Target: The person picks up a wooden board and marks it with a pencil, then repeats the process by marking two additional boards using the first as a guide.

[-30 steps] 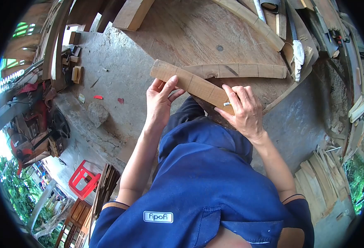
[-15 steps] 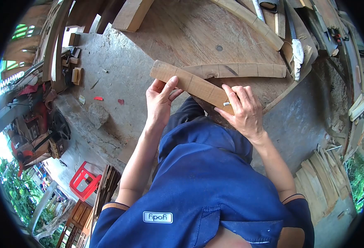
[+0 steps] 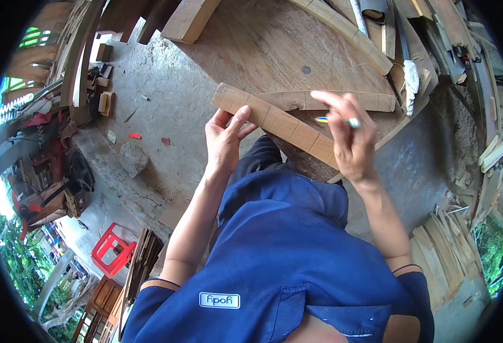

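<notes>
My left hand (image 3: 224, 140) grips a flat wooden strip (image 3: 280, 124) near its far left end, thumb on top and fingers beneath. Lines are drawn across the strip's face at intervals. Beside the strip's near right end, my right hand (image 3: 351, 134) is raised and slightly blurred. A slim pencil (image 3: 321, 120) with blue and yellow on it is tucked between its bent fingers, while the index finger points out to the left. Behind the held strip, a curved wooden piece (image 3: 343, 101) with similar cross lines lies on the wooden work surface (image 3: 263, 51).
A longer marked wooden piece (image 3: 348, 34) and a saw with a white-wrapped handle (image 3: 411, 80) lie at the back right. A thick wooden block (image 3: 191, 20) stands at the back. Stacked offcuts (image 3: 446, 246) sit right; a red plastic stool (image 3: 113, 251) is at lower left.
My right hand has let go of the strip's near end and lifted to the right, turning with the pencil. My left hand still holds the strip, which has shifted slightly right.
</notes>
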`<state>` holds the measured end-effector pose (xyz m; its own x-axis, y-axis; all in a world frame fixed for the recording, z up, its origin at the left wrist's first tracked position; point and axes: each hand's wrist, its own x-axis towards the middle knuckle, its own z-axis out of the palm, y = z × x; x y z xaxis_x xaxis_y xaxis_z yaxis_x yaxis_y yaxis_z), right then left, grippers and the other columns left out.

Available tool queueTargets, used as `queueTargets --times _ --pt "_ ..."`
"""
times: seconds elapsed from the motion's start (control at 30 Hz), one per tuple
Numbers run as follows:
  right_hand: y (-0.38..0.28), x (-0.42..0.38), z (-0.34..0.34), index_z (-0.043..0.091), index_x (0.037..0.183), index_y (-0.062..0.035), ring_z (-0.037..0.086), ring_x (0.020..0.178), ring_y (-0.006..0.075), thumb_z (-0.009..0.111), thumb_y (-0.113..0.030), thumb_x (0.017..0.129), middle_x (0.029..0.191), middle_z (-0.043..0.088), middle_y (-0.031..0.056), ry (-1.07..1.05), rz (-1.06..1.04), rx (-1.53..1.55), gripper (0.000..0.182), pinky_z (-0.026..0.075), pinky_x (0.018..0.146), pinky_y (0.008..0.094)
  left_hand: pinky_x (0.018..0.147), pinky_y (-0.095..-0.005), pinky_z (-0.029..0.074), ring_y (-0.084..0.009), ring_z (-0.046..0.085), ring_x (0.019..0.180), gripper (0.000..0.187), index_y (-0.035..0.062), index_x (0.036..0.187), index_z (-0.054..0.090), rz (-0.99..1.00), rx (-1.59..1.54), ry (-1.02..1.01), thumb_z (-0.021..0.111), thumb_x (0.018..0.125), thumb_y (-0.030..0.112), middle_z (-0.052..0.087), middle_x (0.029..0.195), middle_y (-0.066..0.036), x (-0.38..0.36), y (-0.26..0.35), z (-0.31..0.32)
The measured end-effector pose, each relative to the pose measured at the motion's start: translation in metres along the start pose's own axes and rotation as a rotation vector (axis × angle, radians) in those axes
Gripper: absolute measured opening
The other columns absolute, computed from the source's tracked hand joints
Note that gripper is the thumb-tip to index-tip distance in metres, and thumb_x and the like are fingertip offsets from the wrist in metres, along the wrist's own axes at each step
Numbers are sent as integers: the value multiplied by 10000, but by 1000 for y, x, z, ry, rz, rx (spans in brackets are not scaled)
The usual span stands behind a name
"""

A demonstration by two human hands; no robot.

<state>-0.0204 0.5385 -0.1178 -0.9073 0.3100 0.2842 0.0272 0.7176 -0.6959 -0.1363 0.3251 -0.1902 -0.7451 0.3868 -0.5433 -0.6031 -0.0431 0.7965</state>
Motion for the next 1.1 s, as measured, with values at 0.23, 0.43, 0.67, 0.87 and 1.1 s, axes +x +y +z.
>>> queueTargets --times 0.23,0.43,0.67,0.87,1.1 --pt "0 23 59 728 1077 -26 715 759 232 638 -210 1001 981 723 128 -90 229 452 219 557 630 320 847 -329 606 -133 675 998 264 29 1169 670 11 -9 14 712 958 181 706 1104 -49 2 -1 0" --pt "0 26 73 724 1056 -22 720 790 250 650 -168 983 1000 718 133 -70 174 397 180 569 647 334 861 -344 626 -181 685 1023 337 -36 1212 645 24 -26 11 717 947 161 691 1127 -112 4 -6 -3" --pt "3 26 68 715 1007 -15 732 821 254 664 -101 943 976 714 129 -94 67 306 119 579 654 347 849 -327 628 -178 688 1015 350 -37 1217 641 23 -28 10 722 944 168 691 1126 -114 4 -6 -2" --pt "8 21 54 710 995 -6 723 808 276 650 -87 934 973 712 139 -154 98 330 117 565 641 353 839 -338 614 -131 674 966 256 19 1156 676 21 -17 30 713 953 171 709 1080 -56 3 -5 -1" --pt "9 33 69 710 986 1 697 773 234 610 -148 966 928 707 135 -136 56 383 180 556 675 359 837 -335 613 -124 671 954 250 23 1151 678 29 -13 22 710 956 177 708 1074 -46 2 -4 1"
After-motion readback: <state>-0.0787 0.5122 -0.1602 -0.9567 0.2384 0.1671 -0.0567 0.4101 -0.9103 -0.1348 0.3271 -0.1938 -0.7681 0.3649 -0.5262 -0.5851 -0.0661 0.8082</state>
